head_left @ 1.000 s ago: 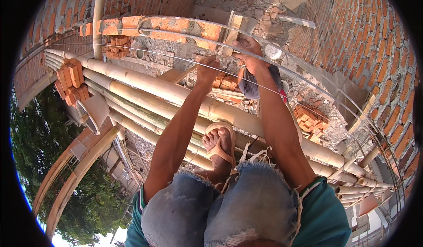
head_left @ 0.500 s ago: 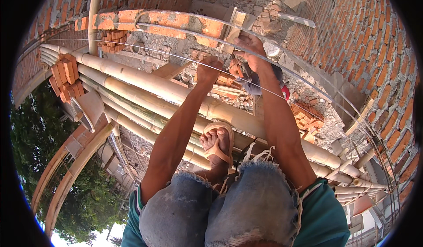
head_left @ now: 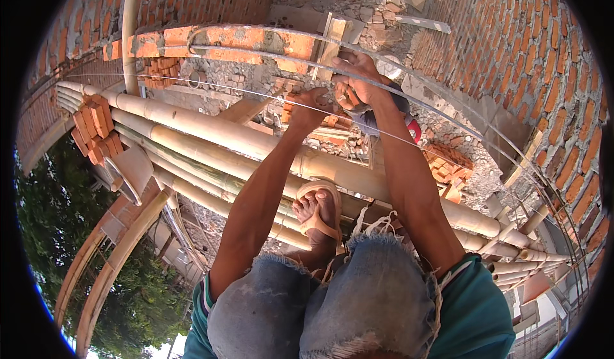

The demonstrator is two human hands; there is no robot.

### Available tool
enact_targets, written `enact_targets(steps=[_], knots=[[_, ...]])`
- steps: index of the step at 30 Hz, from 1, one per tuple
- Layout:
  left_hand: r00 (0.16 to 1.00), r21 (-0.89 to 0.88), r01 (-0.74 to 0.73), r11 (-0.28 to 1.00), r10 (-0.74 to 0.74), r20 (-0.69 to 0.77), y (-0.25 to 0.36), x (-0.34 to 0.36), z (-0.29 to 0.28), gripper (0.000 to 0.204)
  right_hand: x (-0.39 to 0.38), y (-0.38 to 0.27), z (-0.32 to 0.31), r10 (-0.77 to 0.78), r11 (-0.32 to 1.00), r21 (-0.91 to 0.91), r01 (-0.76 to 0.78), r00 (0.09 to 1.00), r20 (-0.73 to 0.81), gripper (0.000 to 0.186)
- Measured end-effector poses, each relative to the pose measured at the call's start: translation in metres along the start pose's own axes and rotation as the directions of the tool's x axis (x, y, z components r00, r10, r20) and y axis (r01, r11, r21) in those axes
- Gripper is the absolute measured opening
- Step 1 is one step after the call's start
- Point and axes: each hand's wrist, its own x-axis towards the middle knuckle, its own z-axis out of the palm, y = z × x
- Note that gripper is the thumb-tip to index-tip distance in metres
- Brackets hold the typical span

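My right hand (head_left: 359,80) is at the end of a narrow brick course (head_left: 217,37), its fingers curled at the edge of a short wooden board (head_left: 330,47) set across that end. A steel rod (head_left: 281,56) runs past this hand; its exact grip is partly hidden. To its lower left is my left hand (head_left: 309,106), thumb and fingers apart, with nothing visible in it. A thin taut string (head_left: 240,88) crosses close to the left hand; I cannot tell if they touch.
Bamboo poles (head_left: 192,121) lie beneath my sandalled foot (head_left: 318,210). Bricks are stacked (head_left: 93,128) on them at left, near a pan-like container (head_left: 132,166). Below, a person (head_left: 390,106) is partly visible among rubble. A brick wall (head_left: 511,45) rises at right.
My left hand has loosened from a closed shape, its fingers now apart, and moved slightly right. My right hand stays by the board. The whole view has shifted slightly.
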Motion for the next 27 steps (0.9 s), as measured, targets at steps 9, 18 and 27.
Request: enact_targets(steps=[9,18,27], knots=[[0.993,-0.203,-0.018,0.979,-0.006,-0.118,0.04,-0.008,-0.002,0.037,-0.001,0.0,0.0,-0.03,0.999,0.041,0.029,0.999,0.012,0.062],[0.931,-0.161,-0.056,0.985,-0.007,-0.365,0.042,-0.006,-0.001,0.033,-0.006,-0.005,0.004,-0.049,0.992,0.117,0.044,0.998,0.04,0.065],[0.888,0.08,-0.085,0.993,0.111,-0.447,0.054,-0.01,-0.006,0.033,0.001,0.002,-0.002,-0.01,0.995,0.097,0.005,0.999,0.05,0.066]])
